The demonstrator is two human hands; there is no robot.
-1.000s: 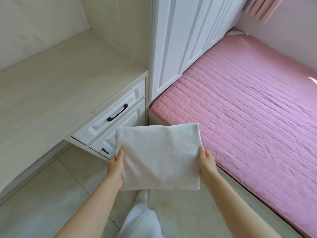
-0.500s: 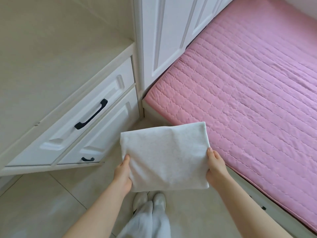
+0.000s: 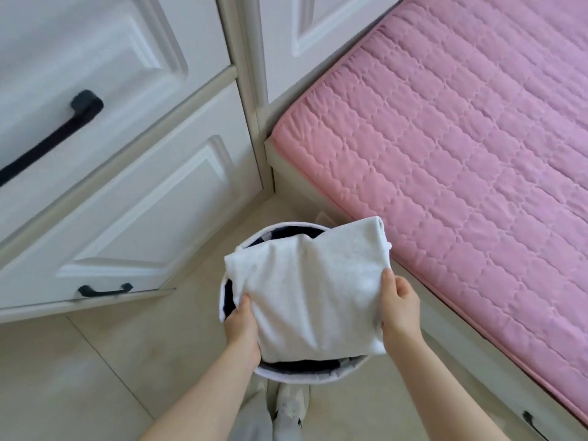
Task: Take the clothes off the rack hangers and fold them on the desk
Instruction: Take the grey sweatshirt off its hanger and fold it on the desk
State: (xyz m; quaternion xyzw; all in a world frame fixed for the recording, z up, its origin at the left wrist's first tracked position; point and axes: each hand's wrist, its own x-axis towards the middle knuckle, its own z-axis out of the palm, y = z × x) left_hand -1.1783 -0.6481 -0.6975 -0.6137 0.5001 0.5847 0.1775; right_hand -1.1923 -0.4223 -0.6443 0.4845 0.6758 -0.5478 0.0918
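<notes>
A folded white garment point(image 3: 311, 291) is held flat between both hands, low over a round white basket point(image 3: 296, 377) on the floor. My left hand point(image 3: 241, 329) grips its lower left edge with the thumb on top. On the right edge, my right hand point(image 3: 399, 307) holds it the same way. Dark clothing shows inside the basket under the garment. The rack, the hangers and the desk top are out of view.
White drawers with black handles point(image 3: 51, 138) stand on the left, a lower drawer handle point(image 3: 105, 289) near the floor. A bed with a pink quilted mattress point(image 3: 461, 148) fills the right. White wardrobe doors point(image 3: 305, 33) are behind. My feet point(image 3: 288, 412) stand on pale tiles.
The view has dropped and closed in on the floor. Both hands have lowered the folded white garment over a round basket that has come into view. The desk top has left the frame.
</notes>
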